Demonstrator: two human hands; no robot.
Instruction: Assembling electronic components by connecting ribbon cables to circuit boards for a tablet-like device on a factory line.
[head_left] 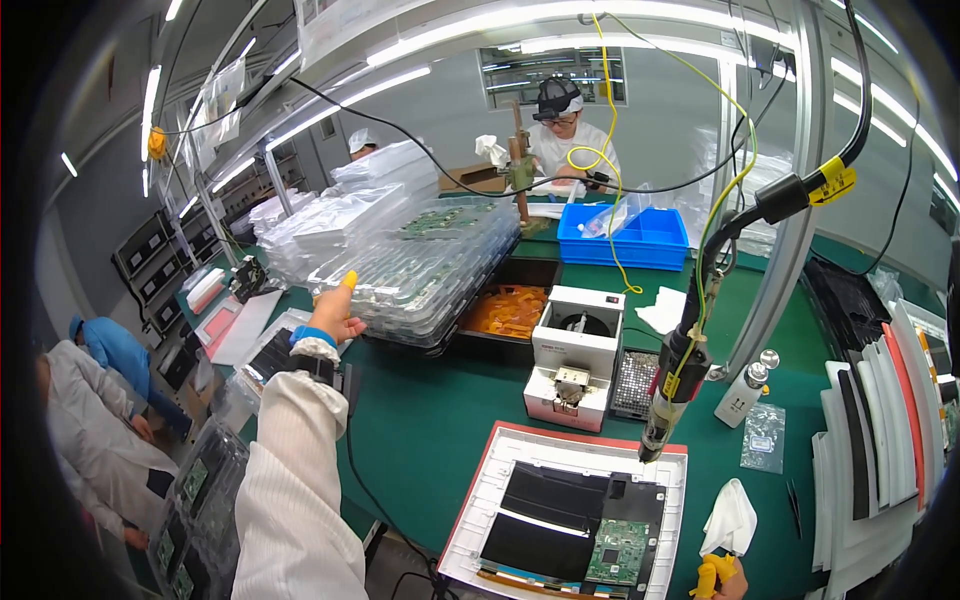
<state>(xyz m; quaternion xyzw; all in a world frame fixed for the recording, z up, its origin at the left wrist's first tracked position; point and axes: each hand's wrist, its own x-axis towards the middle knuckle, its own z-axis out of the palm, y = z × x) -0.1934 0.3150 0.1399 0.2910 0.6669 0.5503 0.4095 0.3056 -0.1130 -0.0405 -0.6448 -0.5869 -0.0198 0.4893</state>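
My left hand (336, 314), with a yellow finger cot, a blue wristband and a white sleeve, reaches to the near left corner of a stack of clear plastic trays (425, 270). Its fingers are apart at the tray edge; green circuit boards show inside the trays. My right hand (728, 580), partly cut off at the lower edge, has curled fingers in yellow cots. Just beyond it lies a white cloth (731, 518); whether the fingers grip anything I cannot make out. Between the hands rests an opened panel (510, 445) with a red-edged white frame, black sheets and a green circuit board (618, 551).
A white boxy device (575, 350) stands behind the panel, and a hanging electric screwdriver (665, 405) points down beside it. Farther back are a dark bin of orange pieces (505, 310) and a blue bin (622, 250). Tweezers (794, 508) and a bottle (742, 398) lie right. A co-worker sits opposite.
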